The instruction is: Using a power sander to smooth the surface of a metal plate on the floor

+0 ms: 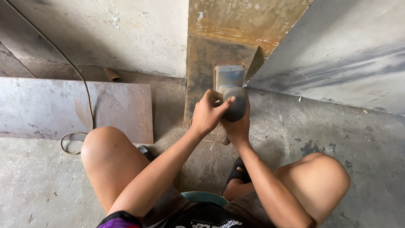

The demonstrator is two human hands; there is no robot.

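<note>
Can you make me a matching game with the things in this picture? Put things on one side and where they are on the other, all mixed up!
Things:
1. grey power tool
2. rusty flat plate
3. cable
4. small shiny block

Places:
A. lying across the flat plate
B. on the upright rusty plate, just above the tool
C. on the floor, by the left knee
D. gripped by the left hand and right hand

Pairs: 1-D, 2-C, 3-A, 4-B

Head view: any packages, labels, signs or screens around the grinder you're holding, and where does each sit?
None in view: no package, label, sign or screen.
Power tool: dark, rounded body, gripped by left hand and right hand against a rusty steel plate.
Cable: thin, brownish, looping over a flat rusty sheet at left.
</note>
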